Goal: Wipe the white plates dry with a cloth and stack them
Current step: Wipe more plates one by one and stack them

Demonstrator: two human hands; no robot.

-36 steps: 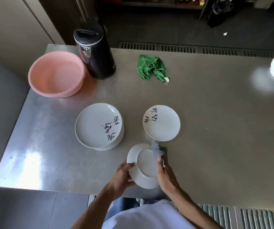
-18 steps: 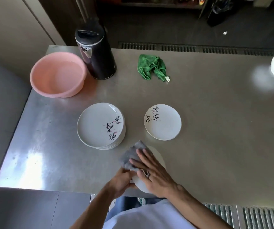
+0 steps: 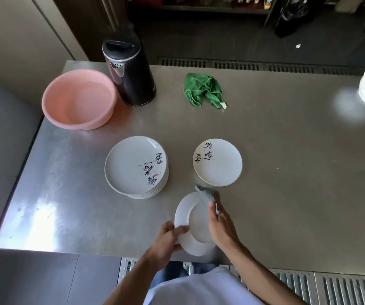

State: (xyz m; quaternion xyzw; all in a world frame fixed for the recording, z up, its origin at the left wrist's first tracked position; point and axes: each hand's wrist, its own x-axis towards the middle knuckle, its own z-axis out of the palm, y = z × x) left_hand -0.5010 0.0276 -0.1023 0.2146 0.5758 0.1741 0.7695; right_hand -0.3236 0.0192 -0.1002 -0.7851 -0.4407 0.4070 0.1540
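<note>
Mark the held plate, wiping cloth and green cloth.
held plate [image 3: 183, 217], head view, bare left rim.
wiping cloth [image 3: 205, 194], head view, bunched top edge.
green cloth [image 3: 199, 87], head view, its middle.

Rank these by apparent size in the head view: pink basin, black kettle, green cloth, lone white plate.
1. Round pink plastic basin
2. Tall black kettle and lone white printed plate: too close to rank
3. Crumpled green cloth

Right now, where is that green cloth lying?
In the head view, the green cloth lies crumpled towards the far edge of the steel table, just right of the black kettle and apart from it.
</note>
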